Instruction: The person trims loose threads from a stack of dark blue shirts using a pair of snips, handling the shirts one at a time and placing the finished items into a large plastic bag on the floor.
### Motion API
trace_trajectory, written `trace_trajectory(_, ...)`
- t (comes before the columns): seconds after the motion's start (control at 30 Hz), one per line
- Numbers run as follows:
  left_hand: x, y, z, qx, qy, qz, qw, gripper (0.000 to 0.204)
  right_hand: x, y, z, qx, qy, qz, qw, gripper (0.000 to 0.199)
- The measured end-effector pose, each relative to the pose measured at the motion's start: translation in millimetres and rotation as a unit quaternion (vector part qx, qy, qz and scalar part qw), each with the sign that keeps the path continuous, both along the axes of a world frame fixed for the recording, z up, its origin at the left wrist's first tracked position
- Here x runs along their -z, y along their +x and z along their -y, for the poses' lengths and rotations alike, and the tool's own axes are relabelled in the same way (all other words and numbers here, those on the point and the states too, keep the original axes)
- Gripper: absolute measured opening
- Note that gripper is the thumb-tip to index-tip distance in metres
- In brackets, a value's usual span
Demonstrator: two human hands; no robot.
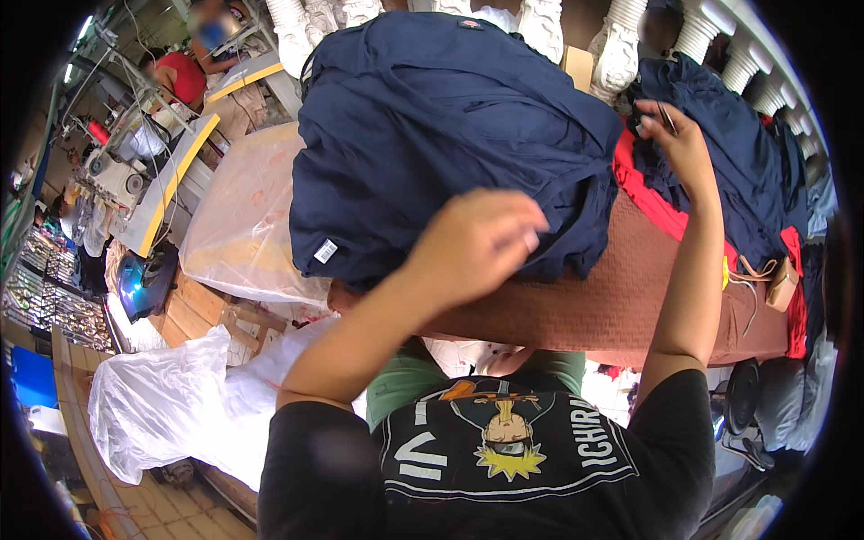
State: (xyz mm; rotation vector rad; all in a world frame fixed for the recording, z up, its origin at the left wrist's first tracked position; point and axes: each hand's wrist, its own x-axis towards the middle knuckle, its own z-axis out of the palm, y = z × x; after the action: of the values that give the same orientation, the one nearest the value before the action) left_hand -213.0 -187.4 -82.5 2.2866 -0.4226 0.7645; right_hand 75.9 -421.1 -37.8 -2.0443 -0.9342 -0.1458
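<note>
A large heap of navy blue garments [432, 135] lies in front of me on a padded surface with a brown textured cover [576, 315]. My left hand [481, 238] is over the near right part of the heap, blurred by motion, its fingers loosely bent and apart with nothing visible in them. A small white label [326, 251] shows at the heap's near left corner. Right of the heap, my right hand [677, 144] is raised with its fingers pinched around a small, slim dark tool [667, 118]. Beneath it lie red cloth [648, 198] and more navy garments [720, 135].
White ribbed columns [621, 45] line the far edge. To the left are a plastic-wrapped bundle [247, 216], a sewing machine [117, 180] and a yellow-edged table [171, 189]. A wooden block with a cord [783, 288] rests at right. Another person in red [183, 76] sits at far left.
</note>
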Motion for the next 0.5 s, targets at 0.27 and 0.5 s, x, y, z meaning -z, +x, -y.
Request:
trace_trajectory(0.27,-53,75,-146,-0.481,0.108,0.107,0.864,0.025,-17,-76,-153,0.059,-0.062,0.243,0.966,0.034)
trace_trajectory(0.5,-97,41,-106,-0.329,0.018,0.27,0.905,0.02,-39,-77,-122,0.141,0.148,0.346,0.916,0.019)
